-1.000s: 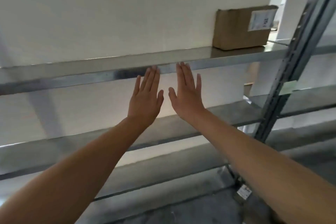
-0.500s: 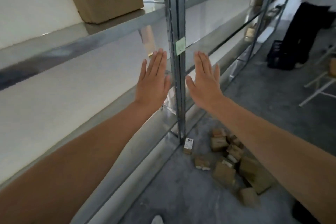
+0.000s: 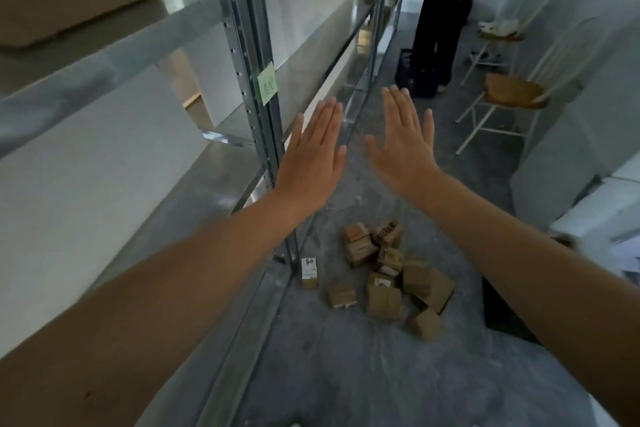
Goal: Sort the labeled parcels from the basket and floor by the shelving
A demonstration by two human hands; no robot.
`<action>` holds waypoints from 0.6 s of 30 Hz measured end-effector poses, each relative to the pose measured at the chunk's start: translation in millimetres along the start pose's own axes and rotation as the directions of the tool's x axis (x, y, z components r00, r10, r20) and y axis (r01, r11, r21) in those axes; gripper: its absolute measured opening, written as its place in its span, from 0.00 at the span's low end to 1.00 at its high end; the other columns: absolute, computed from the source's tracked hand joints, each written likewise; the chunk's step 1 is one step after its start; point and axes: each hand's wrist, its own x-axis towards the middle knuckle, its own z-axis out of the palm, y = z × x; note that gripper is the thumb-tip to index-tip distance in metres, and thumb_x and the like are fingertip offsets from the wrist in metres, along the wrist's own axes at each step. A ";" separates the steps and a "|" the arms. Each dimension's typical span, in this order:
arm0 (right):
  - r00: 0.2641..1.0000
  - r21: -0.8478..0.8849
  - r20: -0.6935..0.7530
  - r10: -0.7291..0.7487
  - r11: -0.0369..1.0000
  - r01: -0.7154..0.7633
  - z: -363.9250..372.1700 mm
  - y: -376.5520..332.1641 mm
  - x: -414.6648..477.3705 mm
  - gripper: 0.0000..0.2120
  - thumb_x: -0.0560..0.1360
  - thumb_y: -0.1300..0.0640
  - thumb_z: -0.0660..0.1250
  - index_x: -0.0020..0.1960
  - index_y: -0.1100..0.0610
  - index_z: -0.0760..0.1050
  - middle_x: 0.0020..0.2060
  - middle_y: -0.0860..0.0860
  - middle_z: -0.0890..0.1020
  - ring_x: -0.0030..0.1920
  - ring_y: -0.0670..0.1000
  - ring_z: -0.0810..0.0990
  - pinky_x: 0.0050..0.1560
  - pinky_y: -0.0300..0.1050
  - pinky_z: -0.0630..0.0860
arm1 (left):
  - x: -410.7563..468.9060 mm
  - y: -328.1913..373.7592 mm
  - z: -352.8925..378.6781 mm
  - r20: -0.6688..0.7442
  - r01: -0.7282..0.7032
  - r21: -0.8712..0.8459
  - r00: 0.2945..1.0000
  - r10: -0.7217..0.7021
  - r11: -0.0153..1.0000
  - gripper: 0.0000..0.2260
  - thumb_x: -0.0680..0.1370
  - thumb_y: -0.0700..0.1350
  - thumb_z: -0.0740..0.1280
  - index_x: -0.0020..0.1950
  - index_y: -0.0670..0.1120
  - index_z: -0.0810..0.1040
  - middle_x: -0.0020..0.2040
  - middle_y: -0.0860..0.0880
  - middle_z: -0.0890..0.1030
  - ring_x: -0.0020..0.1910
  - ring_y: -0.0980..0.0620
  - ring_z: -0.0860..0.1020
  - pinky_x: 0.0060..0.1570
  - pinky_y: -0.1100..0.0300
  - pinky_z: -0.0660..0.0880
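Left hand [image 3: 311,156] and right hand [image 3: 403,149] are both flat and empty, held out in the air; the parcels [image 3: 388,274] lie heaped on the floor [image 3: 346,378] well below, rather nearer the right

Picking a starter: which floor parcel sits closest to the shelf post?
The small parcel with its white label up, alone left of the pile, by the shelf post.

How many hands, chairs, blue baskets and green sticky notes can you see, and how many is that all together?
Hands: 2 (left hand, right hand)
Chairs: 2
Blue basket: 1
Green sticky note: 1
Total: 6
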 end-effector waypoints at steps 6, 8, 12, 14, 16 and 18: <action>0.995 -0.038 0.034 0.099 0.995 -0.097 31.3 15.7 -8.7 0.35 0.80 0.51 0.56 0.81 0.56 0.42 0.80 0.50 0.45 0.79 0.48 0.40 0.75 0.57 0.34 | 0.0 -13.6 35.3 0.092 -0.037 -0.078 0.995 0.044 0.996 0.27 0.85 0.49 0.50 0.81 0.42 0.44 0.81 0.47 0.45 0.80 0.52 0.42 0.78 0.48 0.42; 0.990 -0.042 0.046 0.133 0.990 -0.131 38.3 25.1 -10.5 0.35 0.80 0.52 0.56 0.81 0.56 0.42 0.80 0.50 0.45 0.79 0.48 0.39 0.75 0.57 0.34 | 1.3 -12.4 47.2 0.122 -0.043 -0.096 0.991 0.054 0.994 0.27 0.85 0.49 0.49 0.81 0.42 0.43 0.81 0.47 0.44 0.80 0.52 0.41 0.78 0.48 0.42; 0.981 -0.001 0.044 0.189 0.982 -0.190 53.6 48.0 -7.7 0.35 0.79 0.53 0.57 0.80 0.57 0.43 0.80 0.51 0.46 0.79 0.48 0.40 0.74 0.55 0.33 | 15.0 -7.3 70.8 0.159 -0.061 -0.122 0.984 0.080 0.991 0.27 0.85 0.50 0.49 0.81 0.43 0.42 0.81 0.47 0.43 0.80 0.52 0.41 0.78 0.48 0.43; 0.975 0.002 0.069 0.211 0.977 -0.211 64.0 62.3 -5.0 0.35 0.79 0.53 0.57 0.80 0.56 0.43 0.80 0.50 0.46 0.79 0.48 0.40 0.74 0.55 0.32 | 24.9 -2.5 83.7 0.163 -0.055 -0.147 0.983 0.079 0.988 0.27 0.85 0.50 0.49 0.81 0.43 0.42 0.81 0.47 0.43 0.80 0.52 0.41 0.78 0.48 0.43; 0.969 -0.003 0.106 0.223 0.975 -0.224 74.9 78.2 -0.8 0.35 0.80 0.53 0.57 0.80 0.57 0.42 0.80 0.50 0.46 0.79 0.48 0.39 0.74 0.57 0.33 | 35.0 2.6 98.9 0.175 -0.053 -0.163 0.981 0.082 0.985 0.27 0.85 0.50 0.49 0.81 0.43 0.43 0.81 0.47 0.44 0.80 0.52 0.41 0.78 0.48 0.43; 0.964 0.017 0.133 0.230 0.972 -0.234 85.7 96.8 6.4 0.35 0.80 0.53 0.57 0.80 0.57 0.42 0.80 0.50 0.46 0.79 0.48 0.40 0.75 0.57 0.34 | 44.7 6.2 118.1 0.198 -0.067 -0.139 0.976 0.094 0.988 0.27 0.85 0.50 0.50 0.81 0.43 0.43 0.81 0.47 0.44 0.80 0.52 0.41 0.78 0.48 0.42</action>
